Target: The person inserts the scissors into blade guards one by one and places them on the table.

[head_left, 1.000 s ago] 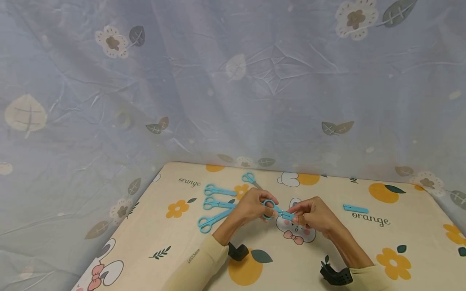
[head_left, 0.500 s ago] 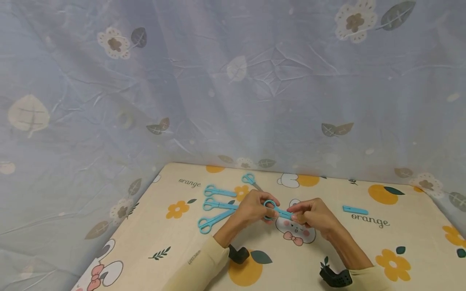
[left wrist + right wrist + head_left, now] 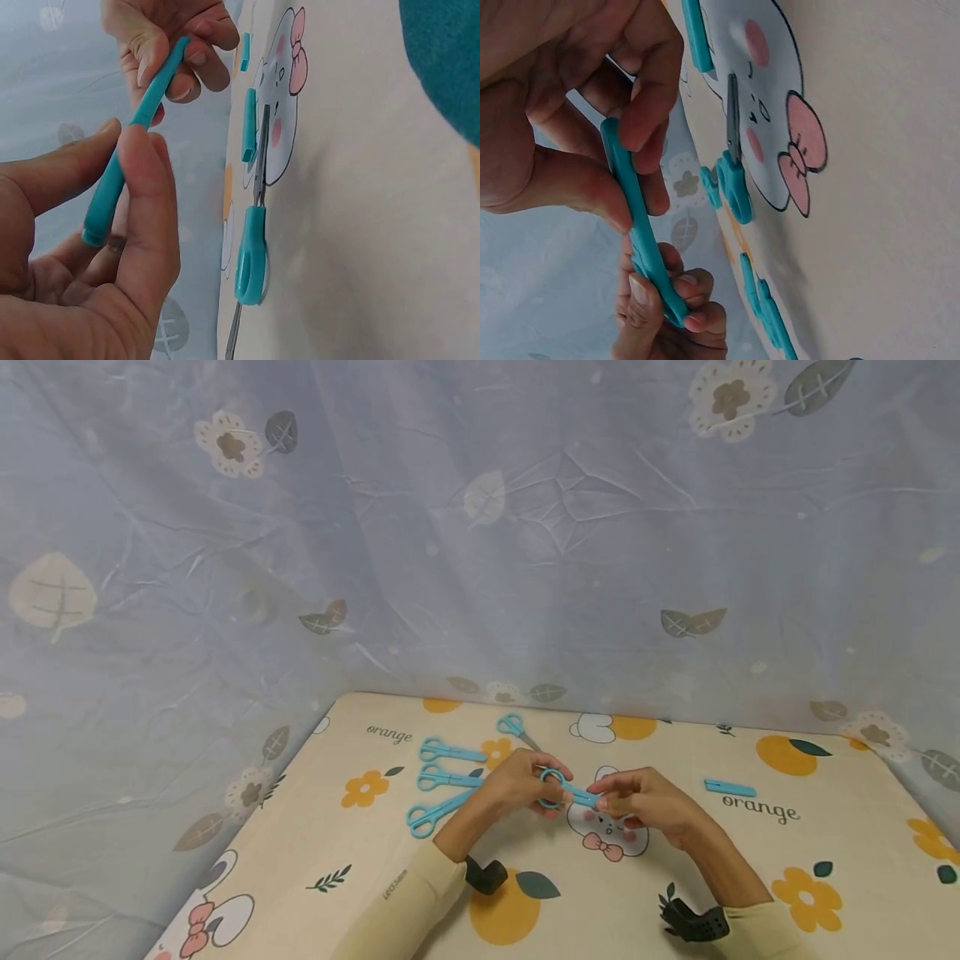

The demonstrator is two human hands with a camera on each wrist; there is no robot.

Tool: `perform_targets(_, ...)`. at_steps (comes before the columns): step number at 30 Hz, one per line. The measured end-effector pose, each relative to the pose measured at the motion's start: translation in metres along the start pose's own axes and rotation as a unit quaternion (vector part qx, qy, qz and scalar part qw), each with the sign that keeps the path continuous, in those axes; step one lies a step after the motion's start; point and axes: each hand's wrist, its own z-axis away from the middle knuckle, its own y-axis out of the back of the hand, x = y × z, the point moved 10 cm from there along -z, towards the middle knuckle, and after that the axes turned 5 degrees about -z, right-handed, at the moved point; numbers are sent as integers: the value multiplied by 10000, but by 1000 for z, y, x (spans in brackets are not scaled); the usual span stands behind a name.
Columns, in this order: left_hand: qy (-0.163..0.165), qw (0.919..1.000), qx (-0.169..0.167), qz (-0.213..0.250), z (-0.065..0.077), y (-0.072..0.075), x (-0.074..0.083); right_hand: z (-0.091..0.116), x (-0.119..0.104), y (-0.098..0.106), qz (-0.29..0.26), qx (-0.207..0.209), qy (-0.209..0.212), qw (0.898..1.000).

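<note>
Between my hands is a pair of light blue scissors (image 3: pixel 573 794) whose blades sit inside a blue blade cover. My left hand (image 3: pixel 521 783) pinches the ringed handle with thumb and fingers. At the cover's tip, my right hand (image 3: pixel 651 803) pinches with thumb and fingertips. The right wrist view has the cover (image 3: pixel 622 161) between the right thumb and fingers, the joined scissors running down to the left hand (image 3: pixel 679 311). Beyond the hands, uncovered scissors (image 3: pixel 253 255) with metal blades lie on the cloth, near a loose blade cover (image 3: pixel 249 124). Metal blades are not visible on the held pair.
Several covered scissors (image 3: pixel 450 779) lie in a rough column left of my left hand. The uncovered scissors' handle (image 3: pixel 512 725) shows behind that hand. Another loose cover (image 3: pixel 730 787) lies at right. A patterned cloth (image 3: pixel 360 860) covers the table; a grey-blue curtain (image 3: pixel 480 568) hangs behind.
One second ago, metal showed between the cover and the handle of the held scissors. The cover has since slid up against the handle. Both hands stay in nearly the same place.
</note>
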Motion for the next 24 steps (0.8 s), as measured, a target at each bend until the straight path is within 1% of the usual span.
perform_targets(7, 43, 9996, -237, -176, 1, 1, 0, 2, -2, 4, 103, 1, -140, 9998)
perform_targets(12, 84, 9990, -310, -311, 4, 1, -2, 3, -3, 2, 8, -171, -94, 9998)
perform_targets(17, 121, 9982, -429, -401, 7, 0, -9, 6, 5, 0, 18, -227, -162, 9996)
perform_targets(21, 167, 9975, -515, -465, 13, 0, -15, 11, 11, -4, 188, -310, -200, 9991)
perform_targets(24, 173, 9972, -522, -509, 18, 2, -18, 14, 14, -7, 206, -418, -230, 9986)
